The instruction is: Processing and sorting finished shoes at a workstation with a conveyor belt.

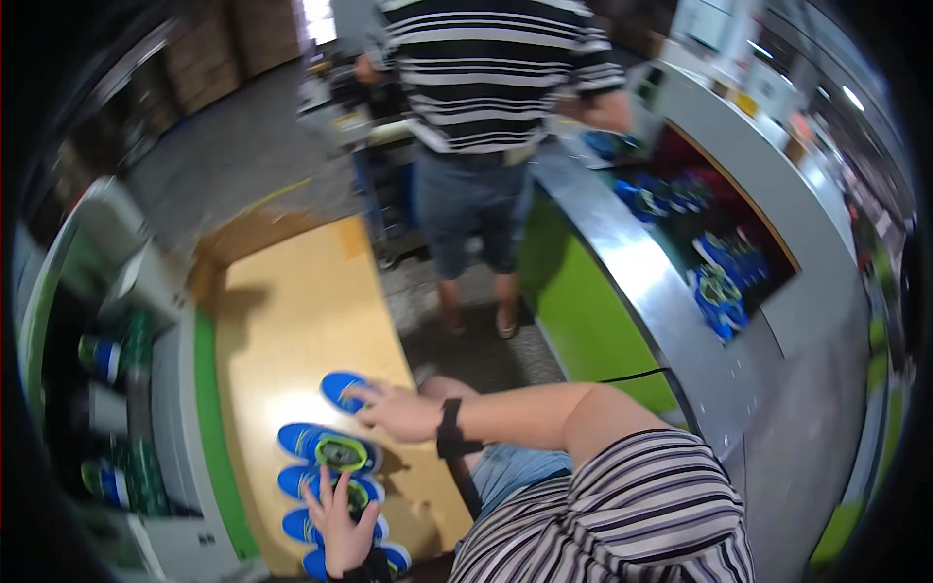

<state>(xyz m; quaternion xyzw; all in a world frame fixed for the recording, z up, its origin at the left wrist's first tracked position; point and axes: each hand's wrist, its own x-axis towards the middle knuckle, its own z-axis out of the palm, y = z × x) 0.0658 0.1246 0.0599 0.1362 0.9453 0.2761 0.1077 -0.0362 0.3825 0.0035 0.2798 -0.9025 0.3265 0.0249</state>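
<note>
Several blue shoes with lime-green linings lie in a row along the pale wooden tabletop [292, 311]. At the far end of the row, my right hand [398, 412] grips a blue shoe [340, 389] around its opening, hiding its heel part. Just nearer is another blue shoe [303, 439], its opening facing up. My left hand [345, 525] has its fingers spread over the nearer shoes, fingertips by the opening of a blue shoe [296, 481]. That hand partly covers two further shoes, a blue shoe [299, 525] and the nearest blue shoe [397, 559].
Left of the table stands a machine with a green edge [216, 437] and shoes [102, 481] inside. A person in a striped shirt [496, 73] stands ahead. To the right, a metal-topped conveyor [632, 262] with a green side carries blue shoes [719, 291] into a grey housing [826, 301].
</note>
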